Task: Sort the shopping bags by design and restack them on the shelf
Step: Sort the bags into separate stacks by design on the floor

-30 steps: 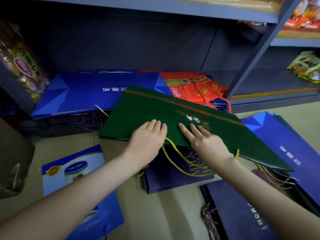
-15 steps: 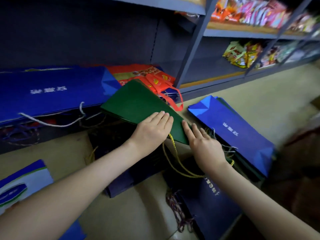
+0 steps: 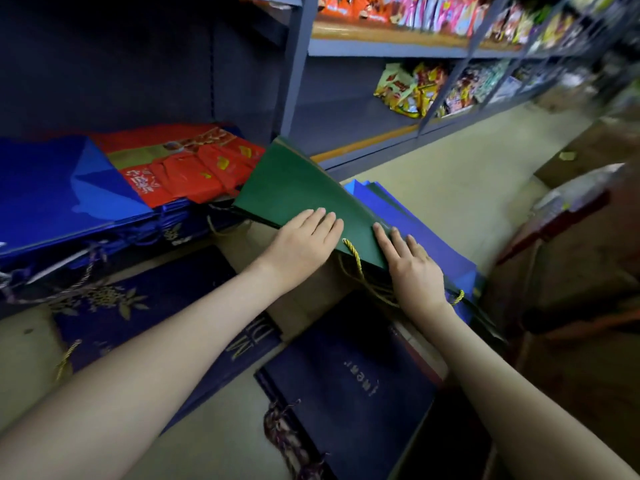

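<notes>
shelf (image 3: 294,81) beyond both hands. royal blue bags (image 3: 52,188) stacked flat on its lowest board, far left of left hand. navy bags (image 3: 346,393) flat on floor under both forearms. green bag (image 3: 298,192) under both palms, far corner toward shelf, near end over blue floor bags (image 3: 426,233) beside right hand. red bags (image 3: 194,168) on shelf, beyond left hand. left hand (image 3: 301,244) flat, fingers straight, pressing green bag, gripping nothing. right hand (image 3: 412,268) likewise flat, at bag's near corner. gold cord handle (image 3: 356,261) between hands.
</notes>
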A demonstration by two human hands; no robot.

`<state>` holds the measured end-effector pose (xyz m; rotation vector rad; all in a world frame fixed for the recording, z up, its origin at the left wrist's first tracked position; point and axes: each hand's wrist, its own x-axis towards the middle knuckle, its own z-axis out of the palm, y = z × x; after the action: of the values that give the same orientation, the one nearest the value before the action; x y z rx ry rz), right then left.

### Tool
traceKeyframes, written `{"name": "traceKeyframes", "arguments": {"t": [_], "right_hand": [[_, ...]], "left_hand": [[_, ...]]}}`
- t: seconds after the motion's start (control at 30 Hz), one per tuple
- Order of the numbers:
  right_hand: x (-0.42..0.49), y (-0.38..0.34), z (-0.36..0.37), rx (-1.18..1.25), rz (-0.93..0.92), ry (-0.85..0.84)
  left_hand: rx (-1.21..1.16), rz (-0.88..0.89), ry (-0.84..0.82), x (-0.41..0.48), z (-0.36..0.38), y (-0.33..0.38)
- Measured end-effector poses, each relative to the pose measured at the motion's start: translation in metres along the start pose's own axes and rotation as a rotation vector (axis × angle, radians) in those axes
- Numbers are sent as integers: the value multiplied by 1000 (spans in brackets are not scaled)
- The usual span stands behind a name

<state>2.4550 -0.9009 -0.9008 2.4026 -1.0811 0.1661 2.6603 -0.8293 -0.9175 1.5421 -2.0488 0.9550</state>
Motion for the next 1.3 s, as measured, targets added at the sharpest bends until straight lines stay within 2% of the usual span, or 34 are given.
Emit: {"name": "traceKeyframes", "arguments": {"t": [0.17,0.27,0.43,0.6,0.77,0.83,0.93,1.0,1.13,1.3], "right_hand": [[-9,36,24,53,95,14],[5,42,35,90,112,-22],[39,55,71,141,198,-146],[58,56,110,180,279,-358],[16,46,171,312,183,-643],[-4,46,195,332,170,-737],[-21,46,220,403,99,-852],[-21,46,229,411,58,-863],[-5,48,238,377,138,-799],[15,57,244,320,270,-823]], "left_hand": [[-66,6,33,34,27,27],[-62,-26,-45,45,48,26],[20,-170,-304,58,77,22],[-116,-177,-667,58,113,55],[-287,-203,-985,45,156,84],[-325,-207,-1064,36,170,95],[-363,-197,-1093,23,185,110],[-381,-199,-1083,17,190,117],[-356,-209,-1040,10,197,119],[-315,-248,-954,-2,192,95]]}}
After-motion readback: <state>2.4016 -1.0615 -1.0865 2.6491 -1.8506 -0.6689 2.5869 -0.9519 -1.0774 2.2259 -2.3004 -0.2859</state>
